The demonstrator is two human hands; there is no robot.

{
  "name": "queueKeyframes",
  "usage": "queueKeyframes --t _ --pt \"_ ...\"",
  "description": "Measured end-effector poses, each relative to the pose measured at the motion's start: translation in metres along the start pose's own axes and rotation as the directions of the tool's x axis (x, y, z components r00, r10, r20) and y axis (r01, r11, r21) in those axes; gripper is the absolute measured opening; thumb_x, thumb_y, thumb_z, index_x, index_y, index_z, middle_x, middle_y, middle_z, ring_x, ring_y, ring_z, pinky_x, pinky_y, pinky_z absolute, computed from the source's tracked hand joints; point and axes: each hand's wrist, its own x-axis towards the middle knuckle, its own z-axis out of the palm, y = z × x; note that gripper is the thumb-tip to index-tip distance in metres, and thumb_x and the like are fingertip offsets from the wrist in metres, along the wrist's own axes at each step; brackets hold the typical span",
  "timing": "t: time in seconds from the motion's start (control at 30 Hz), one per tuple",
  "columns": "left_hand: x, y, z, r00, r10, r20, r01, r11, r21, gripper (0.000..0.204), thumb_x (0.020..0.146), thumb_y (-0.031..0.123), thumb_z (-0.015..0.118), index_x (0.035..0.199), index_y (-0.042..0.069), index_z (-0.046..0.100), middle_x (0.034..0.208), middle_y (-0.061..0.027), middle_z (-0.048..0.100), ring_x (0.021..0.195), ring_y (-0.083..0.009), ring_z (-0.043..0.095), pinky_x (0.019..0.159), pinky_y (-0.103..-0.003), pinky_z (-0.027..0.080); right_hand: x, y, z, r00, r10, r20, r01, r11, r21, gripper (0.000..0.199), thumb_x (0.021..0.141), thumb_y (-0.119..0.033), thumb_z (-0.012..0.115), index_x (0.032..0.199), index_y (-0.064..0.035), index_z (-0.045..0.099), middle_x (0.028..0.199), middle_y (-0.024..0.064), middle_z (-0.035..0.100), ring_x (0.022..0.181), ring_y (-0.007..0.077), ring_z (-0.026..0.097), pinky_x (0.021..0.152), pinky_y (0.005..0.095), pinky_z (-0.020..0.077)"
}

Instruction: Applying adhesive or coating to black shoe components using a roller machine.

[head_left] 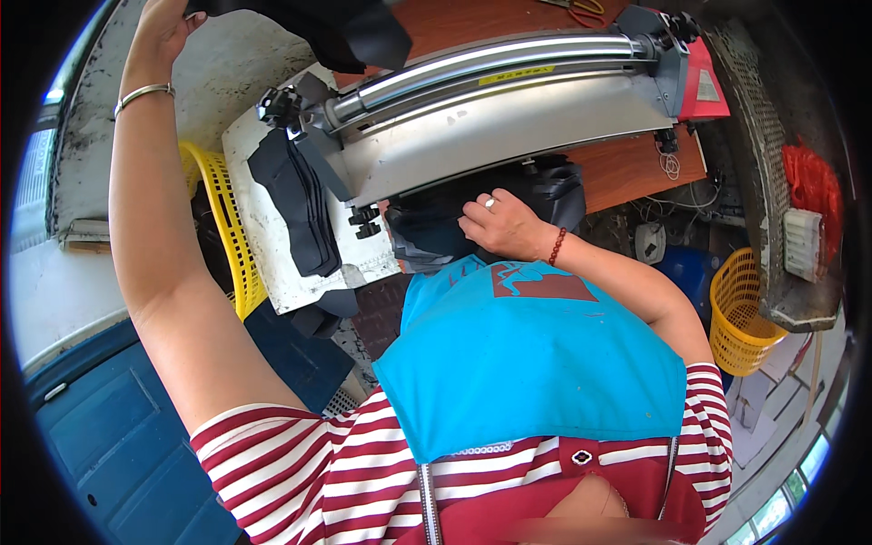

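My left hand (166,27) is raised at the top left, partly cut off by the picture's edge. Its fingers close on the end of black leather-like pieces (313,27), which stretch right behind the roller machine (490,68). Low in front of the machine's metal plate, my right hand (506,224) rests with curled fingers on a black leather-like piece (431,222). Its fingertips are partly hidden against the dark material. Left of the machine, a stack of cut black pieces (295,204) lies on the white worktop (250,150).
A yellow basket (225,213) stands beside the worktop on the left, another yellow basket (740,304) at the right. Red-handled scissors (586,11) lie on the brown board (627,177) behind the machine. Loose cables (672,168) hang at its right end. Blue cabinet doors (136,427) are lower left.
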Motion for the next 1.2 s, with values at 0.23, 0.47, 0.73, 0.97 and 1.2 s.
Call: queueKeyframes --t 0.23,0.47,0.73,0.97,1.2 --pt "-0.056 -0.048 -0.056 0.957 0.266 -0.116 -0.176 0.849 0.498 0.077 0.086 0.001 0.074 0.155 0.018 0.044 0.119 -0.0037 0.066 0.096 -0.0143 0.067 0.080 -0.026 0.059 0.000 -0.004 0.005 1.000 -0.005 -0.017 0.005 1.000 -0.014 0.005 0.077 -0.015 0.063 0.078 -0.0096 0.063 0.077 0.0038 0.050 0.073 0.0189 0.056 0.063 0.0334 0.0416" --pt "-0.221 -0.245 -0.067 0.996 0.085 0.038 -0.088 0.724 0.685 0.054 0.073 -0.011 0.071 0.123 0.009 0.071 0.098 -0.0089 0.072 0.090 -0.0218 0.070 0.086 -0.032 0.055 -0.001 -0.004 0.006 1.000 0.014 -0.028 -0.013 1.000 0.010 0.007 0.077 -0.016 0.063 0.078 -0.0084 0.062 0.076 0.0049 0.051 0.071 0.0200 0.055 0.063 0.0343 0.0415" --pt "-0.326 -0.332 -0.049 0.993 0.012 -0.117 0.072 0.724 0.686 0.021 0.075 -0.008 0.068 0.092 0.002 0.072 0.096 -0.0128 0.072 0.093 -0.0299 0.072 0.086 -0.036 0.056 -0.001 -0.012 0.009 1.000 0.018 0.019 -0.017 0.997 -0.071 0.007 0.080 -0.017 0.062 0.080 -0.0097 0.060 0.073 0.0044 0.049 0.068 0.0197 0.054 0.063 0.0347 0.0404" --pt "-0.347 -0.298 -0.040 0.958 0.204 -0.203 -0.017 0.745 0.667 0.023 0.072 -0.012 0.069 0.091 0.002 0.069 0.097 -0.0108 0.069 0.094 -0.0294 0.068 0.086 -0.035 0.054 -0.003 -0.009 0.009 0.999 0.010 -0.040 -0.010 1.000 -0.014 0.005 0.079 -0.015 0.062 0.078 -0.0111 0.059 0.072 0.0024 0.048 0.066 0.0184 0.054 0.063 0.0337 0.0403" --pt "-0.390 -0.337 -0.013 0.997 -0.076 -0.022 0.065 0.625 0.778 0.035 0.070 0.005 0.072 0.105 0.006 0.075 0.107 -0.0116 0.070 0.103 -0.0331 0.067 0.099 -0.043 0.052 -0.002 -0.005 0.004 0.998 -0.059 -0.023 0.060 0.997 0.050 0.003 0.079 -0.014 0.063 0.081 -0.0114 0.063 0.073 0.0015 0.050 0.069 0.0177 0.056 0.063 0.0334 0.0430"
